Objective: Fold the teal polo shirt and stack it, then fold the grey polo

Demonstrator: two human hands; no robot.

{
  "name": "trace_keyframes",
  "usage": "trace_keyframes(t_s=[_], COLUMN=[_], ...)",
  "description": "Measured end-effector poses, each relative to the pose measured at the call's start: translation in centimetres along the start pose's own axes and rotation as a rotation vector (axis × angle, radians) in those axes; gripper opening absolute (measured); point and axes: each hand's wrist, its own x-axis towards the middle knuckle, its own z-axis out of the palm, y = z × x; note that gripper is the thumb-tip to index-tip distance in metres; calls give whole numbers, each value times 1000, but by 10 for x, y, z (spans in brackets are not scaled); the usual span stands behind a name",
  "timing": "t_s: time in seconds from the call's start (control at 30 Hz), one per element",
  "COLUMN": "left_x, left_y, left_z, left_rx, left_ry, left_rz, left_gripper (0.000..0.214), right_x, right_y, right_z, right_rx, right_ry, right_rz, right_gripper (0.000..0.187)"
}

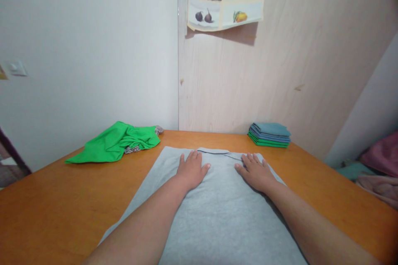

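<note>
A light grey garment (214,211) lies spread out flat, running from the near edge of the view toward the far side of the table. Its far end shows a dark line, perhaps a neckline edge. My left hand (192,169) rests palm down on the cloth near the far left corner, fingers stretched out. On the far right part, my right hand (256,172) also presses flat with its fingers apart. Neither hand grips the fabric. My forearms cover parts of both side edges.
A crumpled green cloth (108,143) with a patterned piece lies at the back left of the orange-brown table (62,211). At the back right stands a neat stack of folded blue and green cloths (270,134). Pinkish fabric (384,157) sits beyond the right edge.
</note>
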Motion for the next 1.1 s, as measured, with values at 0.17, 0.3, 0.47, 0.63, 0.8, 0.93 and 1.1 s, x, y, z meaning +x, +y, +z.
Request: trace_keyframes(t_s=[0.17, 0.3, 0.47, 0.63, 0.8, 0.93, 1.1], left_x=[-3, -3, -3, -4, -3, -1, -2], left_y=[12, 8, 6, 6, -2, -9, -8], left_z=[2, 9, 8, 4, 2, 0, -2], left_rx=[-56, -47, -22, -16, -24, -6, -1], left_ry=[5, -128, -174, -191, -192, -202, -195], left_rz=[257, 252, 213, 160, 97, 63, 65], left_gripper=[55, 71, 79, 82, 89, 94, 95], right_x=[-18, -24, -18, -4, 3, 2, 3], right_y=[-26, -36, -28, -3, 7, 6, 5], right_z=[-7, -8, -6, 1, 6, 5, 4], right_rx=[120, 152, 151, 56, 34, 49, 49], right_ry=[-62, -190, -191, -168, -156, -162, -164], right_rz=[-275, -309, -248, -30, 11, 10, 15], right_gripper=[86, 92, 92, 89, 88, 88, 87])
